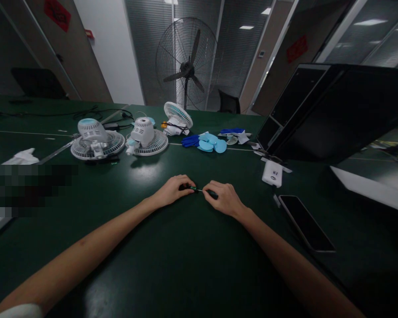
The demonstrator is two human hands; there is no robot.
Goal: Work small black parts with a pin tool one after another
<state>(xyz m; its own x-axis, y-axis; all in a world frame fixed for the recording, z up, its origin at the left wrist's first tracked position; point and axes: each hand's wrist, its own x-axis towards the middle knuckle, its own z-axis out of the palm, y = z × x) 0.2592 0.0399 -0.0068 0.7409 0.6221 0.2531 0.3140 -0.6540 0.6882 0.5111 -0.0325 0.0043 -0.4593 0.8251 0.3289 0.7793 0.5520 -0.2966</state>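
Forearms (102, 242), two; green part (193, 188) pinched by left hand (174, 190), screwdriver (212, 194) gripped by right hand (223, 197).
Fans (146, 132) and blue blades (212, 142) ranged beyond; phone (307, 223) laid before monitor (338, 110).

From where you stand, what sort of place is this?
Probably an office used as a workshop: a long green table, white desk fans on it, and glass partitions with grey blinds behind.

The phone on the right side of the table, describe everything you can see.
The phone is a slim slab with rounded corners, a dark, glassy-looking screen and a thin, paler rim. It lies screen up, slantwise, on the green table. A small pale piece sits by its far left corner, possibly touching.
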